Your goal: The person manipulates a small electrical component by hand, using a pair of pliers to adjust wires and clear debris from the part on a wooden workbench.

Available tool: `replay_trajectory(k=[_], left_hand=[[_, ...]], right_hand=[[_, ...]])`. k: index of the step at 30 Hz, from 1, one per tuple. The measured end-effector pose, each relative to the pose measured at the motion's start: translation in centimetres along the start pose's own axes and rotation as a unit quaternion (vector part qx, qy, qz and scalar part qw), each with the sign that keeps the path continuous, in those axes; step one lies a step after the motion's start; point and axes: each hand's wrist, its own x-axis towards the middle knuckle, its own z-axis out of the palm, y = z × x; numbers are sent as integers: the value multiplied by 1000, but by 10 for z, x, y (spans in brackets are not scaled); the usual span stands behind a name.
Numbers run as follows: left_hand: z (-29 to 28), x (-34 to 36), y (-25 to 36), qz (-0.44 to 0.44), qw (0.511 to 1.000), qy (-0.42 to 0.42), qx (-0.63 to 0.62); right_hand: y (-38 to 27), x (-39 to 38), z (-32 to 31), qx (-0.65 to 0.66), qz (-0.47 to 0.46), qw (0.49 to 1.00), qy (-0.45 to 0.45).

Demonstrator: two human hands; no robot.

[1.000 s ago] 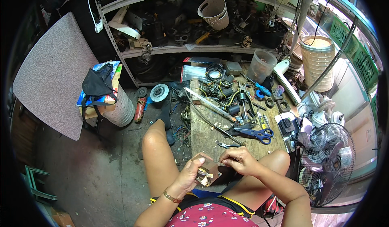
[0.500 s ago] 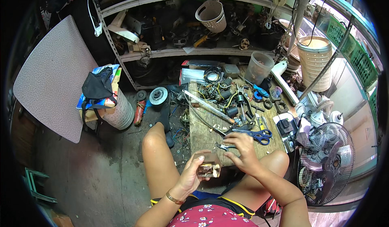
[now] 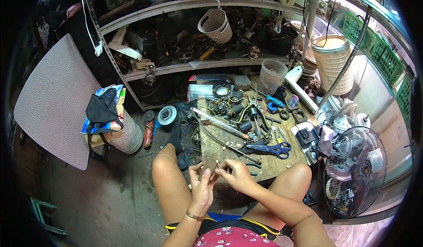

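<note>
Head view. Brown box [image 3: 209,163], one: held between thumb and fingers of the left hand [image 3: 202,189], by the near left corner of the wooden worktop [image 3: 214,142]. Right hand [image 3: 237,176]: fingers drawn narrow at the box's right side; whether they grip anything, cannot tell. Pliers [image 3: 254,164], dark-handled: near edge, partly hidden. Scissors [image 3: 278,150], blue-handled: towards near right corner. Clear tub [image 3: 270,80]: far edge.
</note>
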Motion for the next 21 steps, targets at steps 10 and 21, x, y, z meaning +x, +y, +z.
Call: replay_trajectory(k=[10,21], left_hand=[[-24,9,17,-151,986,-66,-35],[25,45,46,-201,958,-44,-199]], right_hand=[[9,4,2,85,-98,990,-61],[50,0,-48,-319,-129,939,-21]])
